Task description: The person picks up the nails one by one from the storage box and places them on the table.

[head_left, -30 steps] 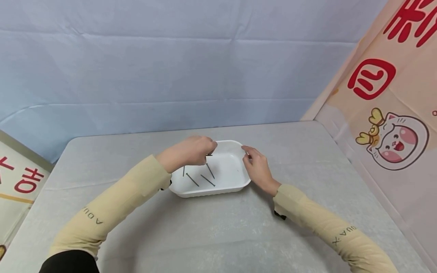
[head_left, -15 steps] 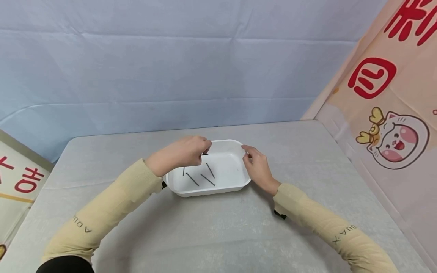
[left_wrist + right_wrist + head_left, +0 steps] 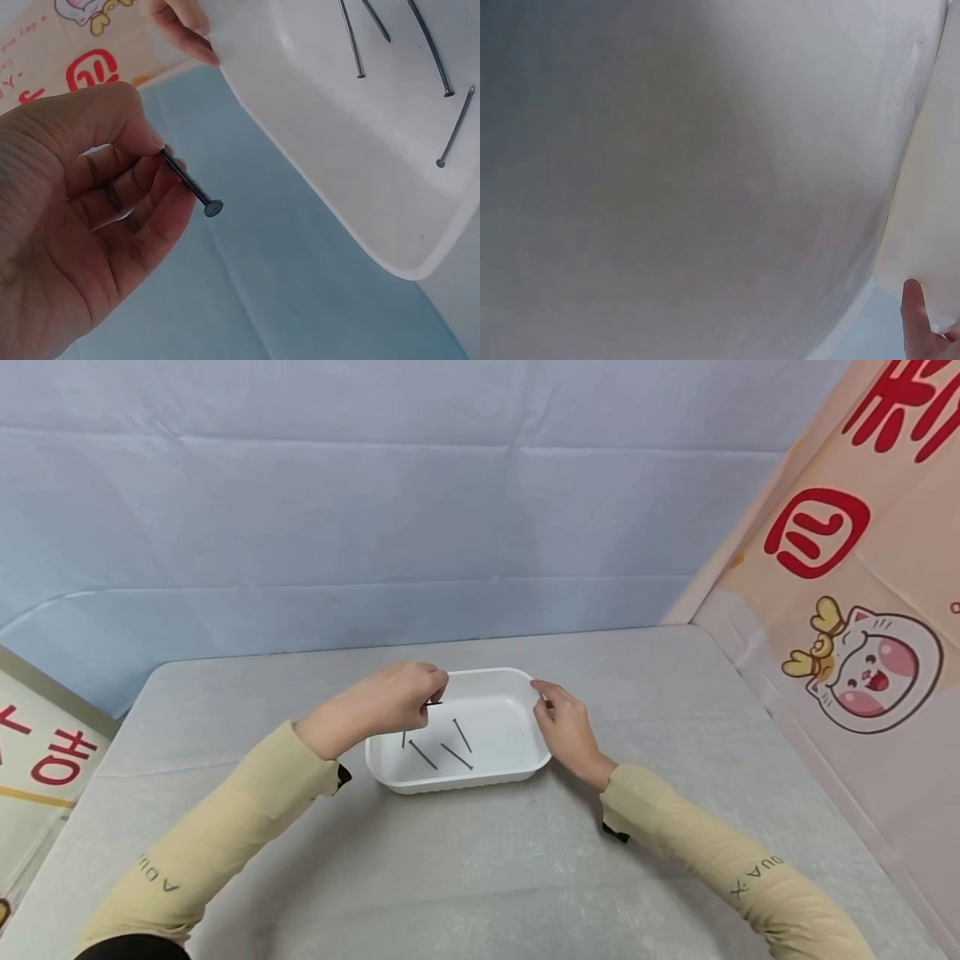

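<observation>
My left hand (image 3: 386, 697) is raised over the back left part of a white plastic tray (image 3: 498, 747). Between thumb and fingers it pinches a dark nail (image 3: 187, 178), whose flat head points away from the hand in the left wrist view. Several more nails (image 3: 423, 755) lie loose on the tray floor, toward its left and front. At the tray's right end, my right hand (image 3: 566, 731) holds the rim with thumb and fingers. One fingertip (image 3: 913, 289) shows against the tray's outer wall in the right wrist view; the rest of that hand is mostly out of frame.
A grey cloth covers the table (image 3: 480, 868) under the tray. Behind it hangs a pale blue cloth backdrop (image 3: 337, 527). At the right stands a pink printed panel (image 3: 840, 652), and a white printed panel (image 3: 45, 752) is at the left.
My left hand has drifted left across the back of the tray, still pinching the nail. The right hand, the tray and the nails in it stay where they were.
</observation>
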Demonstrator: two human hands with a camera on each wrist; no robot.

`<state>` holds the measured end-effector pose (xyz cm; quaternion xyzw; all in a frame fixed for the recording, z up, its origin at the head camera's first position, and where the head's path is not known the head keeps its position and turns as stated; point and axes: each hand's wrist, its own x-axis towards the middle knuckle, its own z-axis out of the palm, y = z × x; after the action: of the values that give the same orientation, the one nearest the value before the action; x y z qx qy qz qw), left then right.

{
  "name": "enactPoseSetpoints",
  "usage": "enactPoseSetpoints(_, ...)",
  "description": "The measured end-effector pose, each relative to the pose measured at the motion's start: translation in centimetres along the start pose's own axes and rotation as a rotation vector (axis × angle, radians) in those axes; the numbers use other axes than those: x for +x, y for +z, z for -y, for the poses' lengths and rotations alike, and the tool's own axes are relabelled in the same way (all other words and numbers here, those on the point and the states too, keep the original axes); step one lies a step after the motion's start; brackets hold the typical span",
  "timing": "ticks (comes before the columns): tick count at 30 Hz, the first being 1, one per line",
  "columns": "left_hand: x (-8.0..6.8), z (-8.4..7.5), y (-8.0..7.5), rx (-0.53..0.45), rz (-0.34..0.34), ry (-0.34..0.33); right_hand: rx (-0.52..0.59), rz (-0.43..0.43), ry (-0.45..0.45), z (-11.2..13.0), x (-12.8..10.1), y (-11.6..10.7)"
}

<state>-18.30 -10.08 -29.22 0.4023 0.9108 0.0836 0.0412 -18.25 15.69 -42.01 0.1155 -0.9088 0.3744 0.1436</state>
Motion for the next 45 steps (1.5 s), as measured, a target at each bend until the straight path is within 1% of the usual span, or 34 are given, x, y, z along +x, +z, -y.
enactPoseSetpoints(5,-0.7,0.2,-0.1,-0.011,-0.005,-0.021,0.003,0.0,0.0,0.0,-0.1,0.0)
enactPoseSetpoints(12,-1.6,0.5,-0.1,-0.002,-0.039,-0.015,-0.001,-0.007,-0.007,-0.1,-0.1,0.0)
enactPoseSetpoints(18,-2.4,0.8,-0.1,0.004,-0.066,-0.013,0.001,0.004,0.0,-0.1,-0.1,0.0)
enactPoseSetpoints(28,-3.6,1.5,-0.2,-0.001,-0.086,-0.045,0.005,0.004,0.003,0.0,0.0,-0.1)
enactPoseSetpoints(37,-4.7,2.0,0.2,-0.009,-0.11,-0.076,0.015,0.004,0.002,0.0,0.0,-0.1)
enactPoseSetpoints(45,-5.7,2.7,0.4,-0.042,-0.122,-0.108,0.013,0.007,0.001,-0.1,-0.1,-0.1)
